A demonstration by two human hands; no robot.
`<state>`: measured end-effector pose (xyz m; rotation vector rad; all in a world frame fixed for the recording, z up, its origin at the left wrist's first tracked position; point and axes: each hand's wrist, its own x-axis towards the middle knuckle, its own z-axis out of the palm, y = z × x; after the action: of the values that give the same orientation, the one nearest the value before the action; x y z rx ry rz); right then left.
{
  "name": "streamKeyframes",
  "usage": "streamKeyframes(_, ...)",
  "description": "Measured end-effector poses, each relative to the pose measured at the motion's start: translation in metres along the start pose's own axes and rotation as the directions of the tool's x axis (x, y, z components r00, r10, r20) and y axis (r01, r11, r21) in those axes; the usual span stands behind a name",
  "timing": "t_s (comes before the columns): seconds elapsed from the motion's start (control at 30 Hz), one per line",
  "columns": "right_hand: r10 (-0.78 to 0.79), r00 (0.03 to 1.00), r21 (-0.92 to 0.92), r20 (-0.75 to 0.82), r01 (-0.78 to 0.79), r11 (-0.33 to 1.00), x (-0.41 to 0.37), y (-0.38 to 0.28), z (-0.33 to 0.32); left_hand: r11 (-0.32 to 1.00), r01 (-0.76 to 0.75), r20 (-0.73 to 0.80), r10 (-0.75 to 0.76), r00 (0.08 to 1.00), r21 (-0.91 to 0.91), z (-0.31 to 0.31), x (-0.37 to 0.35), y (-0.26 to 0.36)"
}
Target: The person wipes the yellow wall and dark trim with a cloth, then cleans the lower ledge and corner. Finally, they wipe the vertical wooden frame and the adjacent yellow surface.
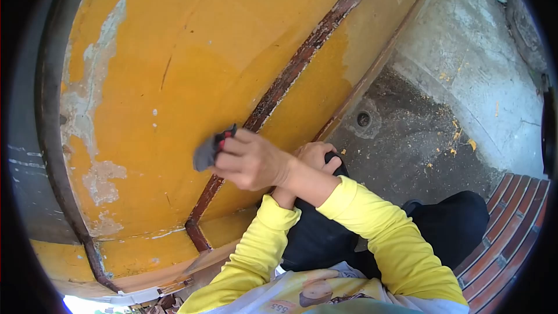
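My right hand [244, 160] is closed on a grey cloth-like item [204, 154] with black and red parts, held at the yellow painted surface [192, 93] beside a dark reddish-brown strip [290, 70]. Motion blurs the item a little, so its exact kind is unclear. Under my right forearm, which crosses over the left wrist, my left hand [314, 154] rests on my dark-trousered knee [317, 221]. Its visible fingers are somewhat apart and hold no object.
Pale peeled patches [104, 180] mark the yellow surface on the left, near a dark curved edge [49, 157]. A round drain hole [364, 119] lies in the concrete floor [453, 40]. Red bricks [511, 232] form a curved edge at the lower right.
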<state>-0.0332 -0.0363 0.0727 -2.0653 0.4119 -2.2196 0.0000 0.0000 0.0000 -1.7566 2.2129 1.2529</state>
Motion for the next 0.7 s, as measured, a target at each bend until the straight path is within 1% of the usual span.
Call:
streamKeyframes(0.03, -0.028, 1.0, -0.07, 0.003, 0.029, 0.997, 0.004, 0.01, -0.008, 0.98, -0.107, -0.095, 0.091, 0.991, -0.171, 0.005, -0.01, -0.007)
streamKeyframes(0.07, -0.058, 0.998, -0.139, 0.009, 0.059, 0.989, 0.008, 0.025, -0.018, 0.919, -0.226, -0.207, 0.164, 0.965, -0.324, 0.01, -0.022, -0.009)
streamKeyframes(0.1, -0.146, 0.989, -0.242, -0.029, 0.135, 0.961, 0.016, 0.064, -0.038, 0.903, -0.265, -0.384, 0.125, 0.915, -0.338, 0.018, -0.009, 0.005)
streamKeyframes(0.13, -0.127, 0.986, -0.296, -0.112, 0.088, 0.951, 0.025, 0.089, -0.049, 0.993, -0.092, -0.273, 0.067, 0.96, -0.08, 0.007, -0.011, 0.019)
streamKeyframes(0.17, -0.009, 0.971, -0.34, -0.24, -0.075, 0.937, 0.036, 0.108, -0.062, 0.978, 0.067, -0.179, -0.032, 0.983, 0.198, -0.004, -0.013, 0.032)
streamKeyframes(0.2, 0.101, 0.924, -0.363, -0.368, -0.243, 0.899, 0.047, 0.114, -0.068, 0.974, 0.116, -0.119, -0.093, 0.988, 0.195, -0.011, -0.022, 0.039)
streamKeyframes(0.3, 0.239, 0.88, -0.288, -0.41, -0.373, 0.882, 0.06, 0.094, -0.06, 0.977, 0.058, -0.208, -0.015, 0.978, 0.203, -0.004, -0.029, 0.038)
streamKeyframes(0.33, 0.004, 0.957, -0.385, -0.291, -0.121, 0.915, 0.053, 0.081, -0.042, 0.969, 0.108, -0.12, -0.082, 0.989, 0.224, -0.016, -0.032, 0.056)
streamKeyframes(0.37, -0.066, 0.978, -0.248, -0.197, 0.016, 0.969, 0.047, 0.056, -0.021, 1.0, -0.016, -0.263, 0.017, 0.965, 0.009, -0.001, -0.033, 0.033)
streamKeyframes(0.4, -0.149, 0.982, -0.09, -0.112, 0.139, 0.986, 0.04, 0.029, -0.004, 0.97, -0.187, -0.231, 0.149, 0.962, -0.155, 0.002, -0.037, 0.017)
streamKeyframes(0.43, -0.284, 0.952, -0.069, 0.113, 0.293, 0.954, 0.039, 0.01, 0.003, 0.886, -0.339, -0.217, 0.28, 0.935, -0.318, 0.004, -0.041, 0.002)
streamKeyframes(0.47, -0.34, 0.937, -0.091, 0.085, 0.347, 0.933, 0.042, 0.017, 0.005, 0.843, -0.333, -0.26, 0.239, 0.935, -0.422, 0.016, -0.037, -0.007)
streamKeyframes(0.5, -0.392, 0.918, -0.113, 0.06, 0.397, 0.911, 0.053, 0.025, 0.001, 0.954, -0.184, -0.178, 0.144, 0.973, -0.236, 0.007, -0.038, 0.008)
streamKeyframes(0.53, -0.338, 0.941, -0.24, -0.009, 0.326, 0.914, 0.068, 0.043, -0.013, 0.999, -0.035, -0.121, 0.032, 0.992, -0.028, -0.009, -0.041, 0.036)
streamKeyframes(0.57, -0.278, 0.954, -0.348, -0.117, 0.223, 0.911, 0.088, 0.075, -0.033, 0.977, 0.11, -0.09, -0.094, 0.991, 0.184, -0.019, -0.043, 0.05)
streamKeyframes(0.6, -0.212, 0.951, -0.435, -0.224, 0.097, 0.895, 0.107, 0.108, -0.052, 0.982, 0.049, -0.104, -0.03, 0.994, 0.184, -0.016, -0.044, 0.039)
streamKeyframes(0.63, -0.145, 0.934, -0.493, -0.326, -0.038, 0.869, 0.127, 0.14, -0.072, 0.983, 0.07, -0.096, -0.054, 0.994, 0.17, -0.018, -0.047, 0.038)
streamKeyframes(0.7, -0.064, 0.89, -0.538, -0.451, -0.214, 0.815, 0.144, 0.164, -0.097, 0.983, 0.104, -0.071, -0.094, 0.993, 0.154, -0.023, -0.051, 0.043)
